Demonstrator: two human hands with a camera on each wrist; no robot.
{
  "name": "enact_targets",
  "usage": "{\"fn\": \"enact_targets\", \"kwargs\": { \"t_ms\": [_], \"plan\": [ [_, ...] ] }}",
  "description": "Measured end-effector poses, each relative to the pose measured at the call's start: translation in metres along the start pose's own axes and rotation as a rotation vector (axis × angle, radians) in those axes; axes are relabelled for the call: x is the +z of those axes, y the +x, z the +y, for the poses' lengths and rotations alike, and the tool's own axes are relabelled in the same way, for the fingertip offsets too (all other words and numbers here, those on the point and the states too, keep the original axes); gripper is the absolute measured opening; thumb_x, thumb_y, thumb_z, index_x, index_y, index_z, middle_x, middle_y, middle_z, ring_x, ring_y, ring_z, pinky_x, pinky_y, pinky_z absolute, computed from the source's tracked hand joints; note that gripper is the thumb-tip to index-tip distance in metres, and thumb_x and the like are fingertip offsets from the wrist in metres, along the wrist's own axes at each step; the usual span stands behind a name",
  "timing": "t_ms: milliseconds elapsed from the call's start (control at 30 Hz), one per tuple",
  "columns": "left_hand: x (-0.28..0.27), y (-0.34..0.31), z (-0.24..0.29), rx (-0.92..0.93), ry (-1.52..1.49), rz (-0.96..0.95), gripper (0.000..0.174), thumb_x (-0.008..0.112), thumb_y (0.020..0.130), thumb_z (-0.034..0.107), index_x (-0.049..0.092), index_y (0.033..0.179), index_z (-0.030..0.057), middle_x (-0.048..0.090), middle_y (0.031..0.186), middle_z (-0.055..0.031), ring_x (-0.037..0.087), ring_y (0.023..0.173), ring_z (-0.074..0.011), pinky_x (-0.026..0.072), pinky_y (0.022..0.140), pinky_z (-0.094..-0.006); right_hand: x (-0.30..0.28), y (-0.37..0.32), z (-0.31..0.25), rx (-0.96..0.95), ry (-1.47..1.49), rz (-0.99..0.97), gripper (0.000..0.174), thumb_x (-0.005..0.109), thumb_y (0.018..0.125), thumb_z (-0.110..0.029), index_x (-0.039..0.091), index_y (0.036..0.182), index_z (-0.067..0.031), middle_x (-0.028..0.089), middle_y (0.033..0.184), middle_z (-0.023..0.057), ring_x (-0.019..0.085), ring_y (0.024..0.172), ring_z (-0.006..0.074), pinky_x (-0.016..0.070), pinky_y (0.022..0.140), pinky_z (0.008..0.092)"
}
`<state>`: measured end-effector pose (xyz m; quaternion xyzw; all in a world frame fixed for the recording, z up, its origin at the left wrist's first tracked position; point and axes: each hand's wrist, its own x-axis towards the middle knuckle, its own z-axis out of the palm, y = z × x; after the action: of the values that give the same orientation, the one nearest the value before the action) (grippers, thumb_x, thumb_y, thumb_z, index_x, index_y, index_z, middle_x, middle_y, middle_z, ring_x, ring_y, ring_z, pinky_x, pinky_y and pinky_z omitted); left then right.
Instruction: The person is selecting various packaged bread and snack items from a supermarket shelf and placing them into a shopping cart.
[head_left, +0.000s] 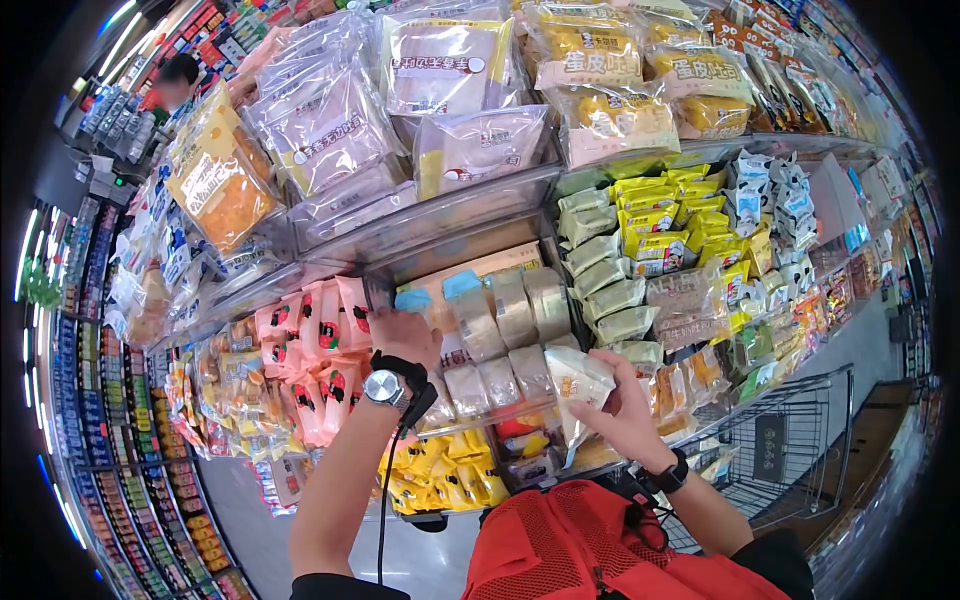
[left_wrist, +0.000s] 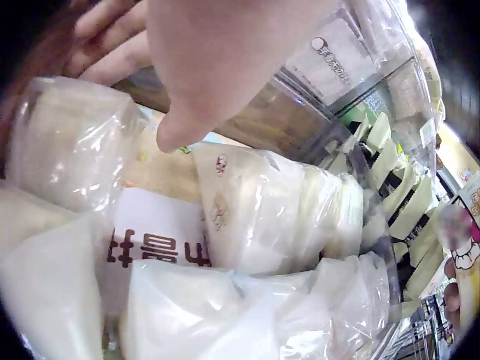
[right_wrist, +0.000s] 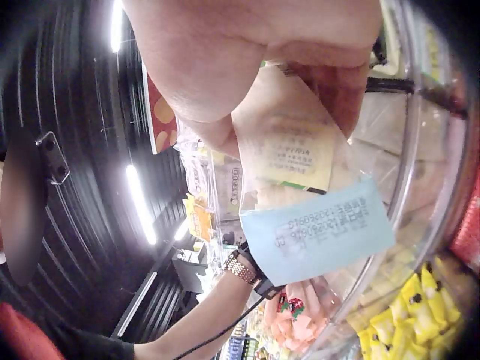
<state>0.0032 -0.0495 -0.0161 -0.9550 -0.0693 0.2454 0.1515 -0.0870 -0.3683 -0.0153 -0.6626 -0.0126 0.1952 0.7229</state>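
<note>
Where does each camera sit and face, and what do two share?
Head: on the head, forward and down at the shelf; left hand, right hand, red vest show.
Left wrist: on that wrist, over clear packs; left hand at the top.
Right wrist: on that wrist, at the held pack; right hand, left forearm, watch show.
Head and right wrist share yellow packs.

Bright strip lights [right_wrist: 141, 204] line a dark, ribbed ceiling [right_wrist: 75, 97].
</note>
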Motion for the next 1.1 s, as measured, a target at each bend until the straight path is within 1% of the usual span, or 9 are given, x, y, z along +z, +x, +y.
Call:
{"fn": "enact_targets", "kwargs": {
  "t_ms": [100, 167, 200, 300, 533, 767, 967, 1033, 1100],
  "plan": [
    [-0.007, -0.010, 0.018, -0.009, 0.001, 0.114, 0.051, 0.058, 0.092, 0.048, 0.072, 0.113, 0.0038, 0.070, 0.113, -0.0143, 0.064, 0.109, -0.0338, 0.0465, 0.095, -0.0477, -0.001, 0.000, 0.003, 0.012, 0.013, 0.003, 0.073, 0.078, 0.087, -0.004, 0.035, 0.145, -0.0069, 0.054, 0.130, 0.0094, 0.061, 0.115, 0.0168, 0.0537, 0.095, 0.0320],
    [-0.013, -0.022, 0.034, 0.153, -0.229, 0.282, 0.061, 0.059, 0.092, 0.049, 0.057, 0.135, 0.0062, 0.066, 0.119, -0.0155, 0.064, 0.109, -0.0363, 0.0503, 0.094, -0.0494, 0.000, 0.000, 0.003, 0.022, 0.021, 0.000, 0.072, 0.078, 0.087, -0.004, 0.035, 0.145, -0.0070, 0.054, 0.130, 0.0091, 0.061, 0.115, 0.0167, 0.0536, 0.096, 0.0323],
    [-0.007, -0.021, 0.041, 0.148, -0.231, 0.280, 0.061, 0.059, 0.092, 0.049, 0.057, 0.135, 0.0062, 0.066, 0.119, -0.0155, 0.064, 0.109, -0.0363, 0.0503, 0.094, -0.0494, 0.001, 0.000, 0.003, 0.034, 0.056, 0.000, 0.072, 0.076, 0.087, -0.001, 0.035, 0.146, -0.0069, 0.054, 0.131, 0.0090, 0.058, 0.118, 0.0171, 0.0510, 0.099, 0.0332],
    [0.005, -0.012, 0.054, 0.324, -0.476, 0.128, 0.071, 0.065, 0.089, 0.042, 0.039, 0.152, 0.0210, 0.050, 0.138, -0.0196, 0.059, 0.116, -0.0423, 0.0494, 0.098, -0.0518, 0.004, -0.001, -0.001, 0.053, 0.084, 0.000, 0.072, 0.073, 0.086, 0.003, 0.035, 0.146, -0.0065, 0.053, 0.131, 0.0089, 0.056, 0.121, 0.0176, 0.0483, 0.103, 0.0342],
    [0.009, 0.008, 0.039, 0.342, -0.409, 0.105, 0.069, 0.071, 0.083, 0.036, 0.046, 0.145, 0.0178, 0.052, 0.136, -0.0177, 0.059, 0.117, -0.0413, 0.0489, 0.099, -0.0508, -0.003, -0.005, 0.003, 0.069, 0.072, 0.033, 0.072, 0.074, 0.086, 0.002, 0.035, 0.146, -0.0052, 0.052, 0.132, 0.0090, 0.055, 0.122, 0.0175, 0.0478, 0.103, 0.0338],
    [0.002, -0.001, 0.017, 0.349, -0.260, 0.063, 0.063, 0.070, 0.081, 0.039, 0.054, 0.139, 0.0185, 0.056, 0.131, -0.0150, 0.054, 0.125, -0.0377, 0.0397, 0.108, -0.0512, -0.003, -0.005, -0.002, 0.077, 0.060, 0.040, 0.073, 0.074, 0.086, 0.002, 0.035, 0.147, -0.0049, 0.052, 0.132, 0.0096, 0.055, 0.122, 0.0175, 0.0477, 0.103, 0.0334],
    [-0.008, 0.000, 0.039, 0.252, -0.358, 0.008, 0.075, 0.065, 0.086, 0.039, 0.040, 0.151, 0.0142, 0.051, 0.142, -0.0224, 0.050, 0.131, -0.0411, 0.0372, 0.111, -0.0532, -0.003, -0.004, -0.001, 0.060, 0.055, 0.033, 0.073, 0.074, 0.086, 0.002, 0.035, 0.147, -0.0050, 0.052, 0.133, 0.0100, 0.055, 0.122, 0.0179, 0.0478, 0.103, 0.0334],
    [0.002, 0.006, 0.052, 0.401, -0.568, 0.219, 0.079, 0.063, 0.088, 0.036, 0.031, 0.156, 0.0121, 0.042, 0.151, -0.0275, 0.044, 0.138, -0.0439, 0.0340, 0.114, -0.0547, -0.003, -0.005, 0.000, 0.062, 0.081, 0.043, 0.074, 0.074, 0.085, 0.003, 0.034, 0.147, -0.0049, 0.051, 0.134, 0.0102, 0.055, 0.123, 0.0184, 0.0475, 0.103, 0.0338],
    [0.009, 0.011, 0.060, 0.484, -0.578, 0.208, 0.078, 0.062, 0.088, 0.035, 0.031, 0.156, 0.0117, 0.039, 0.154, -0.0283, 0.042, 0.140, -0.0443, 0.0331, 0.115, -0.0551, -0.004, -0.006, 0.002, 0.042, 0.081, 0.044, 0.075, 0.075, 0.085, 0.003, 0.034, 0.148, -0.0051, 0.051, 0.135, 0.0103, 0.055, 0.124, 0.0188, 0.0475, 0.104, 0.0341]
  ]
}}
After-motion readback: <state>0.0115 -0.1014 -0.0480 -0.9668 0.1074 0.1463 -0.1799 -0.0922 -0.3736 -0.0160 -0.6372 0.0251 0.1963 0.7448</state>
